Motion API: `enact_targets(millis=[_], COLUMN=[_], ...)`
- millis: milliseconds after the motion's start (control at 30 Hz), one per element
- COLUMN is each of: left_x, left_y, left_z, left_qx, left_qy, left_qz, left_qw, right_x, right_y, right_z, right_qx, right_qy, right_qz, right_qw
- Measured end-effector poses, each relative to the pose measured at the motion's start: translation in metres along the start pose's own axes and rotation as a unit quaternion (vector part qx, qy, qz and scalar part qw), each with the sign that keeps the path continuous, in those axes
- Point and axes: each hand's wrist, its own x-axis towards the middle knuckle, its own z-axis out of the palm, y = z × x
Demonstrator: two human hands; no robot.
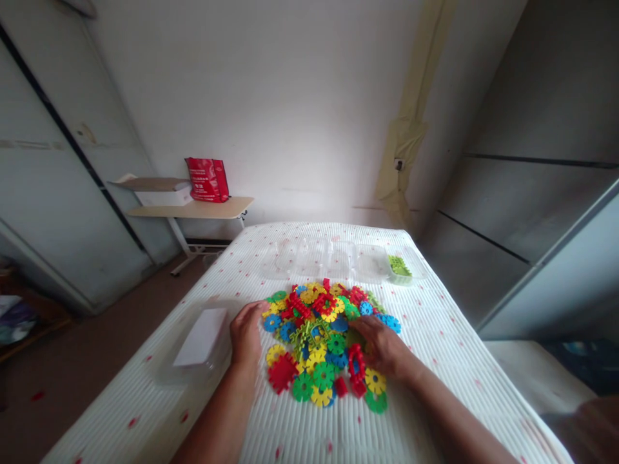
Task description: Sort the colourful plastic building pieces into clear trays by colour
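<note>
A heap of plastic snowflake discs (322,374) in yellow, green, blue and red lies on the quilted cloth, mixed with red and light-green notched square pieces. At the heap's left edge rests my left hand (246,332), its fingers loosely curved and apart from any grip, the fingertips touching the outer discs. My right hand (384,347) reaches into the right side of the heap with its fingers curled down. What those fingertips hold, if anything, is hidden by the hand. A red notched ring-like piece (356,363) stands just left of that hand.
Behind the heap is a row of clear plastic compartments (342,258); the rightmost holds light-green pieces (399,265). A clear lid (167,364) with a white paper (202,338) lies at left. Beyond, a side table (217,207) bears a box (164,195) and red bag (207,180).
</note>
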Motion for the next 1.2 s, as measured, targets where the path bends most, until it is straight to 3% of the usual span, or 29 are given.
enact_targets(millis=[300, 633, 833, 1000, 1100, 1200], left_x=[-0.001, 0.000, -0.002, -0.003, -0.003, -0.003], left_y=[0.002, 0.000, 0.004, 0.006, 0.005, 0.004], left_z=[0.000, 0.000, 0.002, 0.003, 0.003, 0.002], left_qx=[0.027, 0.008, 0.008, -0.007, -0.008, -0.011], left_qy=[-0.003, -0.001, 0.002, 0.006, 0.007, 0.004], left_qz=[0.019, 0.005, 0.007, -0.003, 0.001, 0.002], left_qw=[0.999, 1.000, 1.000, 1.000, 1.000, 1.000], right_x=[-0.001, -0.001, -0.008, -0.013, -0.014, -0.014], right_y=[0.002, 0.024, 0.044, 0.052, 0.051, 0.049], right_z=[0.006, -0.004, -0.020, -0.024, -0.022, -0.021], right_qx=[0.018, 0.087, 0.177, 0.216, 0.185, 0.045], right_qy=[0.030, 0.154, 0.234, 0.263, 0.257, 0.257], right_qz=[0.032, 0.104, 0.219, 0.245, 0.229, 0.185], right_qw=[0.999, 0.979, 0.930, 0.908, 0.921, 0.947])
